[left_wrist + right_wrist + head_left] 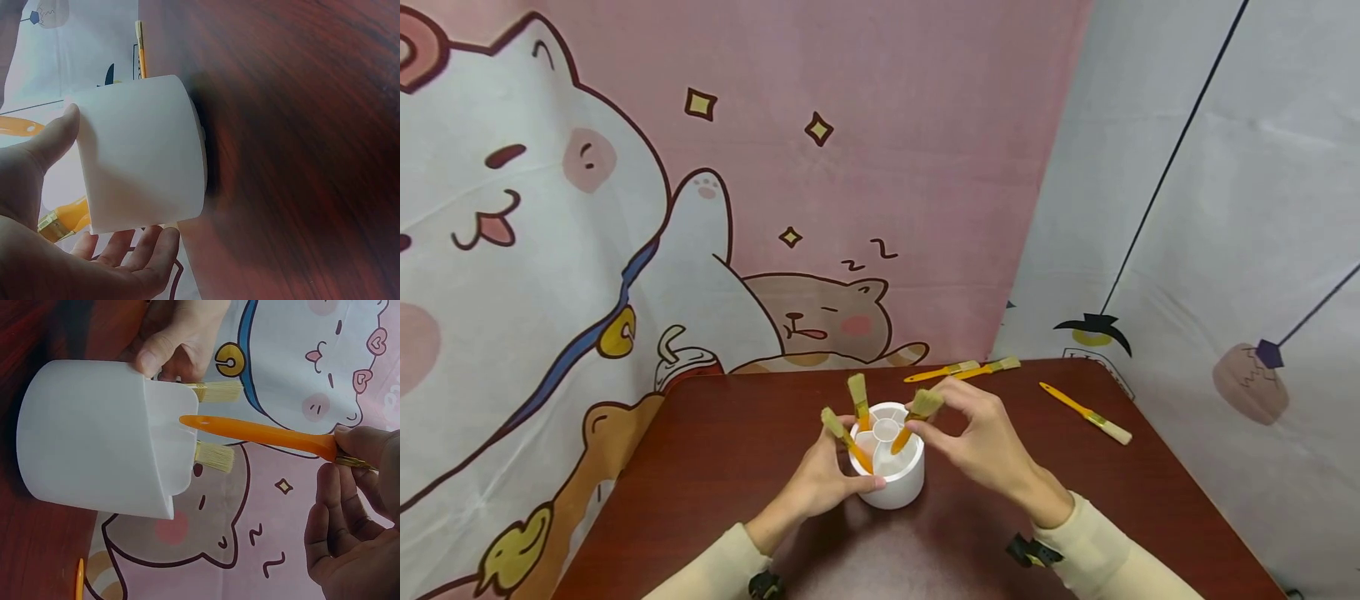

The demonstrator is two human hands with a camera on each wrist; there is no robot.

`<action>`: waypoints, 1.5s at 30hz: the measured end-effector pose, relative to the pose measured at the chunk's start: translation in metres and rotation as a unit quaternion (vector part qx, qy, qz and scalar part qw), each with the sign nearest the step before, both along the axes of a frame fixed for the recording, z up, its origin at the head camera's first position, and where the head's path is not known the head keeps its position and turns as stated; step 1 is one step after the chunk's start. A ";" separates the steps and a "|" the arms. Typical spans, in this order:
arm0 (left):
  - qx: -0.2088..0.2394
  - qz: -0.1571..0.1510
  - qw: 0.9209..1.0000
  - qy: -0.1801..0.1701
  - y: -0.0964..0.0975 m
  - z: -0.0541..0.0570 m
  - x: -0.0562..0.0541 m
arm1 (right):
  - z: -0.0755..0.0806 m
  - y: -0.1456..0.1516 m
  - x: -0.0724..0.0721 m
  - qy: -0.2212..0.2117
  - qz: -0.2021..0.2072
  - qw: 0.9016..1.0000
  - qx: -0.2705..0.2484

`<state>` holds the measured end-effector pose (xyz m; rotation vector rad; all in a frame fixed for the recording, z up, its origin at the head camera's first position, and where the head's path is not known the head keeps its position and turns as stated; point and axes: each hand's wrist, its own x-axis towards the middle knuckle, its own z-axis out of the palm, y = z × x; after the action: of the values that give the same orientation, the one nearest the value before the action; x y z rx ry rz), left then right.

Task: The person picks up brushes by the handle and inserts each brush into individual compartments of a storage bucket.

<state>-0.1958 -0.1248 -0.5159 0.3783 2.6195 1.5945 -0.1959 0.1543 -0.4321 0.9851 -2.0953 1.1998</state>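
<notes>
A white round holder (895, 493) with divided compartments stands upright on the table. My left hand (823, 482) grips its left side, thumb near the front rim and fingers around the far side, as the left wrist view shows. Two paintbrushes, one at the back (858, 392) and one at the left (833, 425), stand in it bristles up. My right hand (988, 437) pinches a third paintbrush (262, 434) near its metal band, bristles up. Its orange handle points down at the holder's opening, the tip over the front right compartment; whether it touches inside I cannot tell.
Two paintbrushes (942, 372) (1000, 365) lie near the back edge of the brown table (737, 433). Another paintbrush (1086, 412) lies to the right, bristles toward the near right. Cartoon-printed cloth (925, 167) hangs close behind and beside the table.
</notes>
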 end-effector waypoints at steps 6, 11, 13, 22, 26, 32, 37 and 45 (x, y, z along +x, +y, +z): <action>0.004 0.001 1.000 -0.002 0.000 0.000 0.000 | -0.006 -0.006 -0.001 0.012 0.009 1.000 0.008; 0.000 0.003 1.000 -0.002 0.000 0.001 0.001 | -0.013 -0.010 -0.004 0.017 0.010 1.000 0.024; -0.004 0.003 1.000 -0.001 0.000 0.001 0.001 | -0.015 -0.011 -0.005 0.018 0.010 0.999 0.030; -0.013 0.003 1.000 -0.005 0.000 0.002 -0.002 | -0.024 -0.016 -0.008 0.030 0.008 0.998 0.057; -0.007 0.001 1.000 -0.004 0.000 0.004 0.000 | -0.028 -0.018 -0.008 0.037 0.021 0.997 0.060; -0.002 0.000 1.000 -0.003 0.001 0.004 0.001 | -0.038 -0.020 -0.010 0.059 0.027 0.995 0.081; -0.005 -0.004 1.000 0.000 0.001 0.004 0.002 | -0.049 -0.019 -0.011 0.076 0.016 0.991 0.113; 0.004 -0.006 1.000 -0.006 0.001 0.005 0.003 | -0.061 -0.019 -0.012 0.092 -0.003 0.984 0.154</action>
<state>-0.1930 -0.1240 -0.5112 0.3841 2.5982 1.5993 -0.2078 0.1349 -0.4932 1.1764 -2.1698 0.7599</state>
